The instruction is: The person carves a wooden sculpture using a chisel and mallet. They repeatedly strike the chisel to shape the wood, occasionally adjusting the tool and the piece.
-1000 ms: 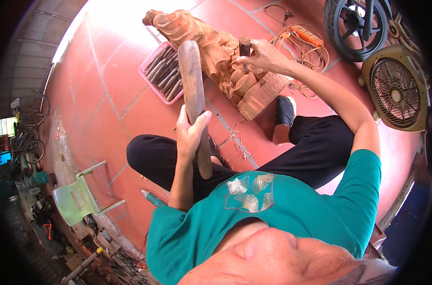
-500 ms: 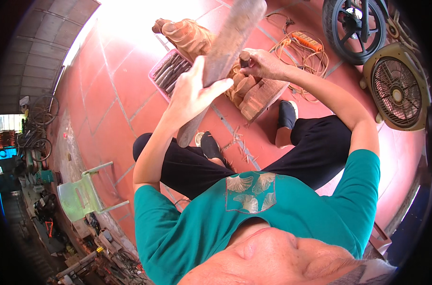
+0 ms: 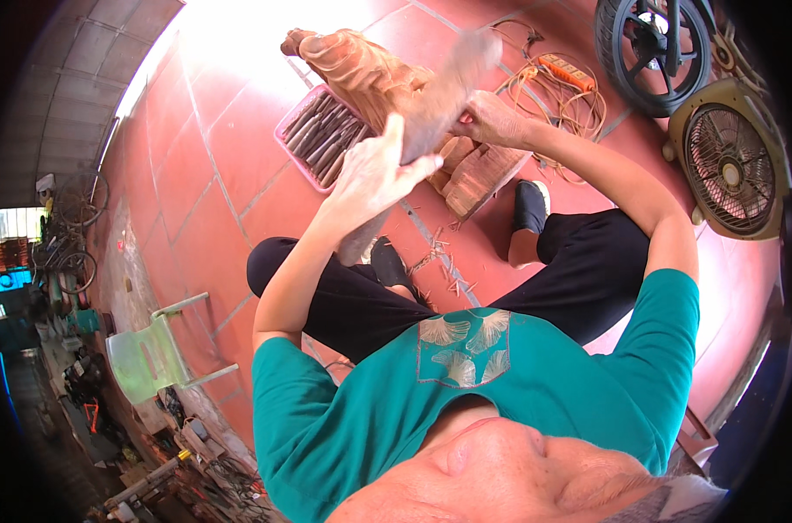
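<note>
Wooden bat (image 3: 431, 122) swung across carving (image 3: 374, 83)
Left hand (image 3: 365, 179) gripped it, suggesting a strike underway; grip of right hand (image 3: 493, 120) was hidden, indeterminable.

Tools (image 3: 328, 132) in basket (image 3: 296, 164), left of carving (image 3: 361, 70); fan (image 3: 729, 166) right; chair (image 3: 139, 359) far left.

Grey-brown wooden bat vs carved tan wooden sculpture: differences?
The plain grey-brown wooden bat is held in the left hand; the carved tan wooden sculpture lies on the red tiled floor. The bat is slim, the sculpture bulkier. The bat's upper end looks blurred, the sculpture's folds clear. Both look wooden.
</note>
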`<state>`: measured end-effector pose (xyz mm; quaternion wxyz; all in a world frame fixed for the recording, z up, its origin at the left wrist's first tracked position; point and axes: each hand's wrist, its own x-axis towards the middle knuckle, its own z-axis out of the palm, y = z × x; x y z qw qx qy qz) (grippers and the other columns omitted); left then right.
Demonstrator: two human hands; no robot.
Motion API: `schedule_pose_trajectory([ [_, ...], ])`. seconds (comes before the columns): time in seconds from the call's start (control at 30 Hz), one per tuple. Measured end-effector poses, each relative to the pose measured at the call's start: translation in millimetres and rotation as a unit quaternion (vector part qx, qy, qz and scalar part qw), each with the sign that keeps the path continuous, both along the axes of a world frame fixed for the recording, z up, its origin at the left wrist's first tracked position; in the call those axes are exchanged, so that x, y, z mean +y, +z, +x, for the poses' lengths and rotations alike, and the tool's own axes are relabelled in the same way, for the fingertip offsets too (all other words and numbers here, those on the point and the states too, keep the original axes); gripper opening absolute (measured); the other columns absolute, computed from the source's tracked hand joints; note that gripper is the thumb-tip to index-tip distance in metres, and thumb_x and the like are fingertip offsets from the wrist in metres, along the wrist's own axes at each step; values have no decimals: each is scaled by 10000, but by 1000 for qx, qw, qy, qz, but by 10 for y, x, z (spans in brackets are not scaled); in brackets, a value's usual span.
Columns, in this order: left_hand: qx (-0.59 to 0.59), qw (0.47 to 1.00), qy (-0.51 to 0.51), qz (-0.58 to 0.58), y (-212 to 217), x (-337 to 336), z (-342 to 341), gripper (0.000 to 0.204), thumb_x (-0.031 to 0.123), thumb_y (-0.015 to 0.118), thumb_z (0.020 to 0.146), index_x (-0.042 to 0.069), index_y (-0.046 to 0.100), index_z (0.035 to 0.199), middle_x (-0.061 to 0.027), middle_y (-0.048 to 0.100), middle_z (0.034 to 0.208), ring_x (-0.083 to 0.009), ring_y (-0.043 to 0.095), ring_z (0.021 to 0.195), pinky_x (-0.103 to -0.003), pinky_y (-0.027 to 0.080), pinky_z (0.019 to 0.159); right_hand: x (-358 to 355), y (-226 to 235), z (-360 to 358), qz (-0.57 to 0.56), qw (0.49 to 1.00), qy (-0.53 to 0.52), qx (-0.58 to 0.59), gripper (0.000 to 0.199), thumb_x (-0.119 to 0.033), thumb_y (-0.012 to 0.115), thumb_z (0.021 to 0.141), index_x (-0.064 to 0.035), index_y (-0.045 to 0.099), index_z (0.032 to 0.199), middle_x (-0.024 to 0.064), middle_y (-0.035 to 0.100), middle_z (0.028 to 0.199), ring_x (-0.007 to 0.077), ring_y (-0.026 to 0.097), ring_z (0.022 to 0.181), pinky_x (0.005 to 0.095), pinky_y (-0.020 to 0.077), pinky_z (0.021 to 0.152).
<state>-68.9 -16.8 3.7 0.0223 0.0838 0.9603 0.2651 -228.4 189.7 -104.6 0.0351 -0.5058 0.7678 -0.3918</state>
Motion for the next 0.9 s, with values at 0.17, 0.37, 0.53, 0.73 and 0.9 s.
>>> schedule_pose_trajectory([
  [0.17, -57, 998, 19, 34, -60, -180, -49, 617, 442, 750, 877, -38, 546, 1208, -264, 675, 950, -378, 699, 906, -444, 513, 834, 104, -132, -110, 18, 997, -71, -23, 345, -297, 754, 898, -8, 664, 1061, 152, 659, 818, 345, 668, 746, 426, 534, 719],
  [0.37, 6, 979, 93, 181, -52, -471, -36, 716, 511, 766, 830, -50, 564, 1226, -276, 707, 1052, -371, 704, 994, -432, 521, 891, 147, -20, -201, 26, 984, -126, -121, 400, -324, 723, 943, 14, 642, 1140, 144, 716, 947, 227, 697, 857, 378, 546, 769],
  [0.53, 18, 937, 113, 329, 71, -557, 56, 559, 356, 778, 881, -17, 586, 1251, -149, 711, 1082, -219, 683, 972, -364, 527, 880, -102, 284, -201, -18, 972, -105, -210, 391, -274, 703, 963, -11, 593, 1232, 104, 697, 1019, 161, 673, 848, 347, 544, 757],
  [0.73, -61, 841, 183, 505, 185, -542, 304, 371, 297, 747, 934, 39, 611, 1163, -2, 601, 836, -67, 587, 730, -248, 492, 632, -396, 302, -129, 47, 992, -51, -107, 461, -167, 668, 969, -88, 474, 1380, 132, 685, 993, 247, 682, 837, 406, 517, 765],
  [0.9, -7, 823, 176, 540, 214, -693, 422, 351, 273, 733, 948, 26, 608, 1163, -7, 602, 846, -73, 589, 728, -252, 486, 625, -531, 247, -179, 161, 983, -22, -85, 494, -69, 625, 989, -117, 433, 1441, 89, 659, 1028, 168, 631, 891, 364, 515, 821],
])
